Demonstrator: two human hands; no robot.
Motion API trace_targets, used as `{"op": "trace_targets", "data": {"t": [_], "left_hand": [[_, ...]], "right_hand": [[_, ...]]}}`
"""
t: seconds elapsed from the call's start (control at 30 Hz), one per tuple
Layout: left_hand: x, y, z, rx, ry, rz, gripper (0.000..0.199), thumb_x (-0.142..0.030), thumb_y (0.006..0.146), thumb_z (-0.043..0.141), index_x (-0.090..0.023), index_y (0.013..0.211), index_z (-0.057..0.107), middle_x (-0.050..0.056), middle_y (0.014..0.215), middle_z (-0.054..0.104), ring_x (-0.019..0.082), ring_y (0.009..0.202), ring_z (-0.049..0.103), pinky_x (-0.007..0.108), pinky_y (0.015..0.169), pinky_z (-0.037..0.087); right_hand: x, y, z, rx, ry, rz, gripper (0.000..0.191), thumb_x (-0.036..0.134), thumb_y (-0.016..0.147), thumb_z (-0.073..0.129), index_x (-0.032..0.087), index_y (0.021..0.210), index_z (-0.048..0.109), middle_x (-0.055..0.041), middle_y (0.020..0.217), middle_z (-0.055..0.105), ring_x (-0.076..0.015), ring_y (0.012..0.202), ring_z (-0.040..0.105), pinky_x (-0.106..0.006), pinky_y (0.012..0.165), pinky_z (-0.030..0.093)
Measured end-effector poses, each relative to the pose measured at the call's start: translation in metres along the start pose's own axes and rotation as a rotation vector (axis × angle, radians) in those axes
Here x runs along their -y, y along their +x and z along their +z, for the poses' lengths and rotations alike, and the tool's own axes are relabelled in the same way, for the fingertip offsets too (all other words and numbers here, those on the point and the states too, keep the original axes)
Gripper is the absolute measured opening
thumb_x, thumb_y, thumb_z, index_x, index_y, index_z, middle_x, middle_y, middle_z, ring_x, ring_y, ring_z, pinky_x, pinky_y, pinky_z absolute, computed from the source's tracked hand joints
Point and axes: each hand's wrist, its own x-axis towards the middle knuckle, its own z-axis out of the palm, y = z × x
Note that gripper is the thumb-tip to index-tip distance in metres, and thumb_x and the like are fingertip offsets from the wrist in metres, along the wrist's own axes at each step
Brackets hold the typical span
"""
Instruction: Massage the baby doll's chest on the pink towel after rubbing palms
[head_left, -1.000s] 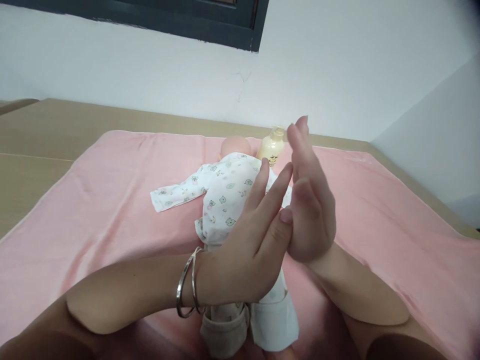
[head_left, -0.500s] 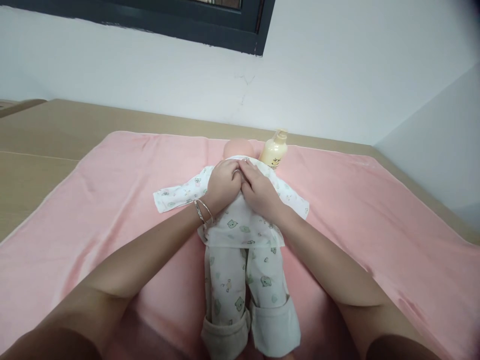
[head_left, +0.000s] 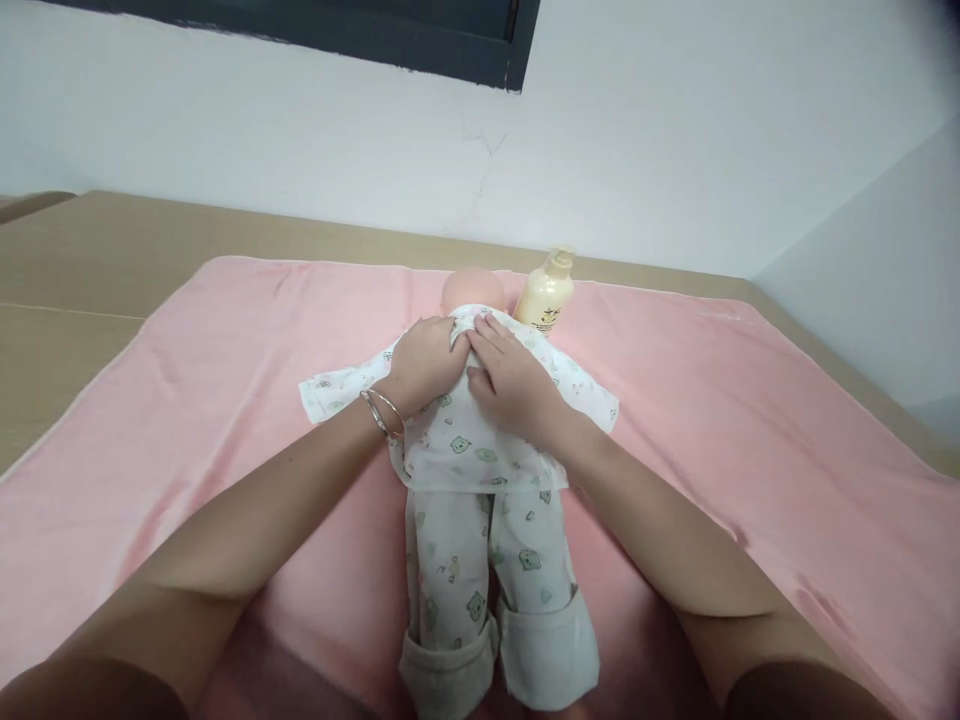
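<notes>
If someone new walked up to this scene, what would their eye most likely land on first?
Probably the doll in its white patterned outfit, laid out at the centre of the pink blanket, with the left hand and right hand on its upper back or chest. Next, perhaps, the pale yellow pump bottle just right of its head.

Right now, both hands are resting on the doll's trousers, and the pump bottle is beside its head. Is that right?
Not quite: the trousers are wrong. The head camera's view shows the left hand and right hand on the doll's patterned top. The pump bottle is beside its head.
</notes>
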Motion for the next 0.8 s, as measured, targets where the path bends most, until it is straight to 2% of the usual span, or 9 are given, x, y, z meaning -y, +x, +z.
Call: {"op": "trace_targets", "data": {"t": [0.1, 0.17, 0.2, 0.3, 0.4, 0.5, 0.63, 0.7, 0.8], "left_hand": [[-0.001, -0.001, 0.001, -0.008, 0.025, 0.003, 0.036, -0.034, 0.095, 0.032, -0.016, 0.092, 0.063, 0.013, 0.104, 0.072, 0.026, 0.094, 0.064, 0.038, 0.084, 0.050], [-0.003, -0.002, 0.001, -0.012, 0.036, 0.009, 0.037, -0.035, 0.096, 0.031, -0.016, 0.092, 0.063, 0.013, 0.103, 0.072, 0.025, 0.093, 0.064, 0.037, 0.082, 0.050], [-0.003, -0.002, 0.001, -0.010, 0.040, 0.008, 0.037, -0.034, 0.096, 0.031, -0.016, 0.091, 0.063, 0.013, 0.102, 0.072, 0.025, 0.092, 0.064, 0.037, 0.082, 0.049], [-0.002, -0.002, 0.002, -0.010, 0.045, 0.006, 0.037, -0.033, 0.096, 0.032, -0.016, 0.089, 0.063, 0.012, 0.100, 0.072, 0.024, 0.090, 0.064, 0.036, 0.081, 0.048], [-0.001, -0.001, 0.002, -0.014, 0.035, 0.016, 0.035, -0.030, 0.095, 0.032, -0.016, 0.090, 0.063, 0.012, 0.099, 0.072, 0.023, 0.089, 0.064, 0.035, 0.081, 0.048], [-0.001, -0.001, 0.003, -0.018, 0.026, 0.018, 0.036, -0.030, 0.095, 0.031, -0.015, 0.090, 0.063, 0.013, 0.099, 0.072, 0.024, 0.089, 0.063, 0.036, 0.081, 0.048], [-0.001, -0.002, 0.004, -0.033, 0.025, 0.032, 0.039, -0.032, 0.096, 0.029, -0.015, 0.093, 0.063, 0.013, 0.101, 0.072, 0.025, 0.092, 0.063, 0.037, 0.083, 0.048], [-0.001, -0.002, 0.004, -0.038, 0.024, 0.031, 0.038, -0.032, 0.096, 0.030, -0.015, 0.090, 0.063, 0.013, 0.099, 0.072, 0.024, 0.090, 0.063, 0.037, 0.082, 0.047], [-0.001, -0.003, 0.004, -0.043, 0.009, 0.022, 0.036, -0.031, 0.095, 0.032, -0.016, 0.086, 0.062, 0.012, 0.094, 0.071, 0.022, 0.084, 0.062, 0.035, 0.078, 0.047]], "right_hand": [[-0.014, 0.006, -0.007, 0.069, 0.041, 0.183, 0.066, 0.040, 0.102, 0.034, -0.001, 0.153, 0.037, -0.0202, 0.163, 0.031, -0.0312, 0.154, 0.025, -0.051, 0.128, 0.022], [-0.013, 0.005, -0.008, 0.074, 0.000, 0.318, 0.076, 0.049, 0.103, 0.032, -0.008, 0.153, 0.030, -0.0266, 0.161, 0.029, -0.0356, 0.154, 0.025, -0.053, 0.127, 0.024], [-0.009, 0.002, -0.007, 0.064, -0.036, 0.345, 0.077, 0.047, 0.103, 0.031, -0.012, 0.152, 0.030, -0.0296, 0.160, 0.030, -0.0373, 0.153, 0.025, -0.054, 0.127, 0.024], [0.011, -0.010, -0.001, 0.013, -0.112, 0.189, 0.066, 0.032, 0.102, 0.027, -0.012, 0.151, 0.033, -0.0295, 0.159, 0.033, -0.0363, 0.154, 0.025, -0.052, 0.128, 0.021], [0.018, -0.011, 0.002, 0.019, -0.074, 0.045, 0.062, 0.026, 0.098, 0.030, -0.004, 0.152, 0.037, -0.0217, 0.162, 0.032, -0.0305, 0.155, 0.022, -0.051, 0.129, 0.020], [0.000, 0.001, -0.003, 0.096, 0.002, 0.131, 0.067, 0.033, 0.098, 0.035, -0.001, 0.155, 0.033, -0.0181, 0.165, 0.025, -0.0298, 0.156, 0.019, -0.051, 0.130, 0.017], [-0.022, 0.011, -0.010, 0.096, 0.038, 0.364, 0.076, 0.048, 0.103, 0.027, -0.006, 0.155, 0.029, -0.0247, 0.163, 0.027, -0.0347, 0.155, 0.023, -0.054, 0.127, 0.021], [-0.017, 0.007, -0.008, 0.071, 0.000, 0.407, 0.075, 0.048, 0.103, 0.025, -0.008, 0.152, 0.032, -0.0279, 0.160, 0.032, -0.0372, 0.153, 0.026, -0.055, 0.126, 0.022], [0.006, -0.007, 0.000, 0.010, -0.058, 0.290, 0.068, 0.037, 0.102, 0.028, -0.010, 0.151, 0.034, -0.0291, 0.159, 0.032, -0.0377, 0.153, 0.026, -0.055, 0.126, 0.023]]}}
